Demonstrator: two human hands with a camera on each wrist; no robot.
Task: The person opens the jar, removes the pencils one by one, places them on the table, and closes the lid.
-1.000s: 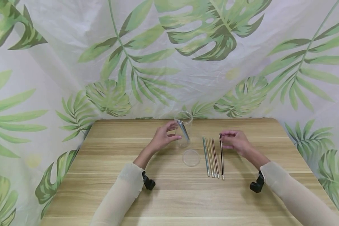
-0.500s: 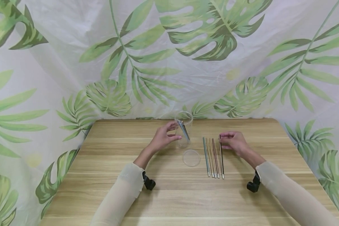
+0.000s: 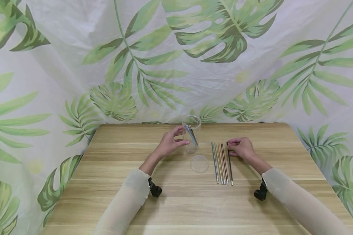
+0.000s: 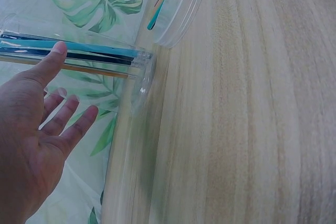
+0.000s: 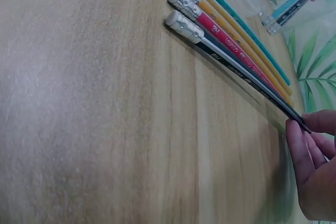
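Note:
In the head view my left hand (image 3: 169, 143) holds a clear plastic cup (image 3: 191, 150) upright, thumb on the near side. Several pencils (image 4: 100, 46), teal, dark and yellow, lean inside it. My right hand (image 3: 242, 148) pinches a black pencil (image 3: 230, 168) near its far end. Its white eraser (image 5: 181, 22) end lies toward me, close to the table. Just left of it runs a row of pencils: a teal pencil (image 3: 214, 163), yellow pencils (image 5: 236, 30) and a red pencil (image 5: 231, 40), lying side by side with eraser ends aligned.
A round clear lid (image 3: 199, 164) lies on the wooden table (image 3: 176, 209) between the cup and the pencil row. Behind the table's far edge hangs a leaf-patterned cloth (image 3: 153, 65). Each wrist wears a black camera (image 3: 155, 190).
My right hand has moved slightly left and toward me, bringing the black pencil closer to the row. My left hand and the cup stay in place.

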